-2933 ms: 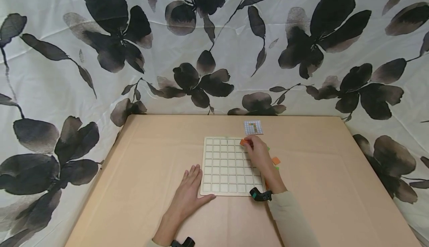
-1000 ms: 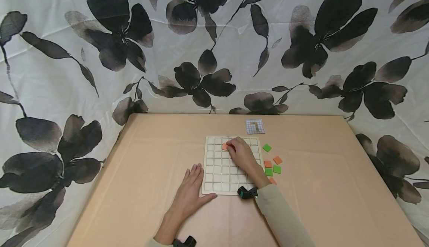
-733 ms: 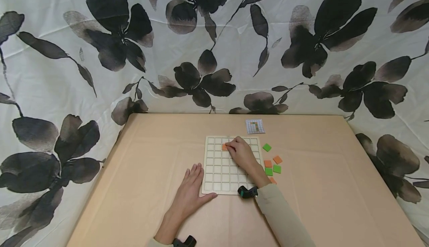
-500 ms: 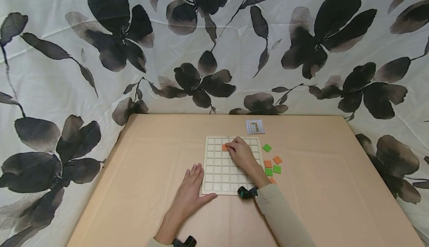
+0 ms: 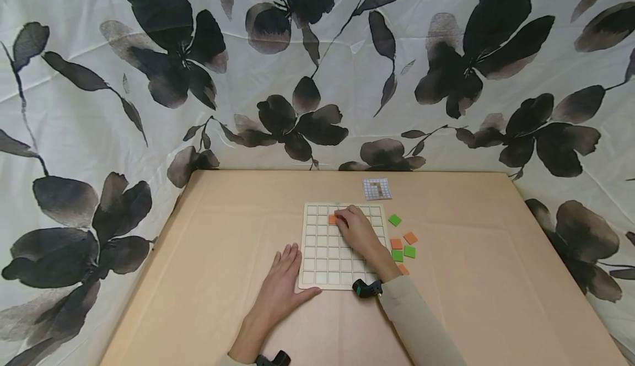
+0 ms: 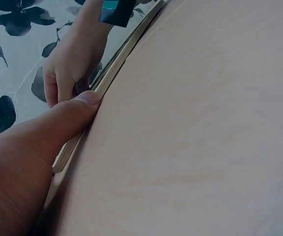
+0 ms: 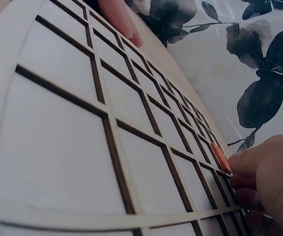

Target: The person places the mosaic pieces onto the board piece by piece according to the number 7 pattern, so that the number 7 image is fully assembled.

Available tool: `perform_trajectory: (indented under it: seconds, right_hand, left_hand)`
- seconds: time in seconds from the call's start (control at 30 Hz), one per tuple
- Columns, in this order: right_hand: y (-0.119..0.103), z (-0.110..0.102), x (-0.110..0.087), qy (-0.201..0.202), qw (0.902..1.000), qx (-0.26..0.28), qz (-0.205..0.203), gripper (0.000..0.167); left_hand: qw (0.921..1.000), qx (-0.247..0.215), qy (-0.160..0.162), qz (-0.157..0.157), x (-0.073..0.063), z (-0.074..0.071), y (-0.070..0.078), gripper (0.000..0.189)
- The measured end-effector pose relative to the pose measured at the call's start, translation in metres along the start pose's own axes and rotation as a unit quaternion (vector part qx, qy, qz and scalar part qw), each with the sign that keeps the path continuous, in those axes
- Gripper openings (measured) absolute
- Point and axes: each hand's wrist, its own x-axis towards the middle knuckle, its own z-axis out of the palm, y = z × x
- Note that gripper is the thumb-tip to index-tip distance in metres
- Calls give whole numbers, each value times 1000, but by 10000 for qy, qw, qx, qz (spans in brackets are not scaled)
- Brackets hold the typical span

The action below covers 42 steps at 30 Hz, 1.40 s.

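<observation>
A pale wooden grid board (image 5: 321, 256) lies on the table, its square cells framed by raised ribs. My right hand (image 5: 359, 235) reaches over it from the right and pinches an orange square tile (image 5: 332, 219) at a cell in the second row from the far edge. In the right wrist view the orange tile (image 7: 220, 157) leans at the fingertips, close over the ribs. Flat beside the board's left edge rests my left hand (image 5: 279, 286), fingers straight. Its thumb (image 6: 84, 101) touches the board's near edge in the left wrist view.
Right of the board lie loose orange tiles (image 5: 410, 238) and green tiles (image 5: 394, 220), some partly behind the right forearm. A small card (image 5: 377, 189) printed with a grid pattern sits beyond the board. Behind the table (image 5: 208, 233) hangs a floral cloth (image 5: 223, 79).
My right hand has carried the orange tile leftward from the board's far right to the second row. Over the last second it stays almost still there. The left hand keeps its place.
</observation>
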Motion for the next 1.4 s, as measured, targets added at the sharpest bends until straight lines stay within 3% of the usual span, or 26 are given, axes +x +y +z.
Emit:
perform_trajectory:
  seconds: [0.6, 1.03, 1.4]
  right_hand:
    - [-3, -15, -8, 146, 9997, -1, -173, 29]
    - [-1, -26, -14, 122, 9997, 96, 175, 33]
    - [6, -35, -17, 270, 9995, -9, 142, 33]
  left_hand:
    - [10000, 2, 32, -30, 0, 1, 1, 102]
    - [10000, -20, 66, -20, 2, 0, 2, 101]
    - [10000, -30, 91, 17, 2, 0, 2, 102]
